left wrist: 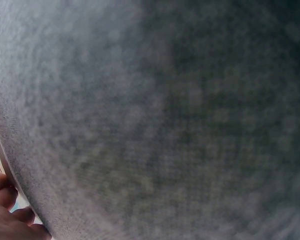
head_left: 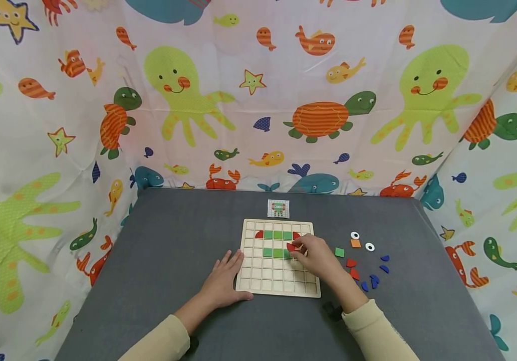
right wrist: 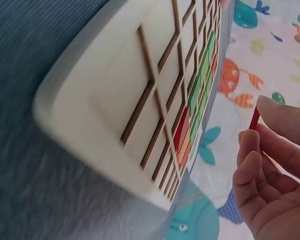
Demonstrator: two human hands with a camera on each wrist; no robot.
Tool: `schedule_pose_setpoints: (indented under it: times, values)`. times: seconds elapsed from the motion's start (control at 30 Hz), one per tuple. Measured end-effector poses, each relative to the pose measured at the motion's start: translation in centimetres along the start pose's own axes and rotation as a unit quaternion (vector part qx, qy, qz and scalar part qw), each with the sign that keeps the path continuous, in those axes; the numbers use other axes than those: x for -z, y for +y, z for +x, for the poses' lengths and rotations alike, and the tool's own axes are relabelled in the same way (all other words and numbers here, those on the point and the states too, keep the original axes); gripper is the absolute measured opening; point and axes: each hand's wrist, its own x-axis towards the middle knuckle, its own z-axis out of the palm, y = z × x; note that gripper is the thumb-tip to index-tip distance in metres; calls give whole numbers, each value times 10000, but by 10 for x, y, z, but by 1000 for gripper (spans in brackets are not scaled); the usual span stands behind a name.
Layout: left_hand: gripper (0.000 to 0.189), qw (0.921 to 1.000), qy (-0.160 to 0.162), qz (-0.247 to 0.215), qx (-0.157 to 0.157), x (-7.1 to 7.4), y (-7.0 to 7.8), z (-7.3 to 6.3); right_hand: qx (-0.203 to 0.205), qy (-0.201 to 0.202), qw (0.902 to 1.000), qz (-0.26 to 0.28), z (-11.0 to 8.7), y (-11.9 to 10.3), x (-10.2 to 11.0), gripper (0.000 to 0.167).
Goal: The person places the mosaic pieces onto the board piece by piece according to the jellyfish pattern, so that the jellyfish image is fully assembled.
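A wooden grid board (head_left: 260, 275) lies on the dark grey table. My right hand (head_left: 314, 253) is over its right side, pinching a thin red piece (right wrist: 254, 119) between thumb and fingers. On the board, an upper row has green squares (head_left: 278, 234) with a red piece (head_left: 259, 234) at its left end and another red piece (head_left: 296, 235) at its right. Lower down is a second row of green squares (head_left: 267, 252), partly covered by my right hand. My left hand (head_left: 226, 281) rests at the board's left edge, fingers extended along it and thumb near the bottom corner.
Behind the board lies a small printed picture card (head_left: 278, 208). Loose pieces lie to the right: a green square (head_left: 339, 252), white rings (head_left: 369, 246), an orange piece (head_left: 355, 243), red pieces (head_left: 351, 262) and several blue ones (head_left: 374, 281). A sea-animal curtain (head_left: 240, 115) stands behind the table.
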Motion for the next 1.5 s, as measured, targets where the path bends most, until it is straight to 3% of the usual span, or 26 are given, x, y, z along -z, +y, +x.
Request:
schedule_pose_setpoints:
  times: [0.73, 1.1, 1.5]
  values:
    - [113, 10000, -50, -43, -8, 3, 2, -1, 90, -323, 9994, -8, 26, -35, -33, 18]
    - [114, 10000, -35, 34, 19, 2, 3, -1, 92, -319, 9977, -589, 34, -45, -50, 19]
    - [114, 10000, -29, 11, 3, 2, 1, -1, 25, -677, 9902, -1225, 45, -48, -66, 24]
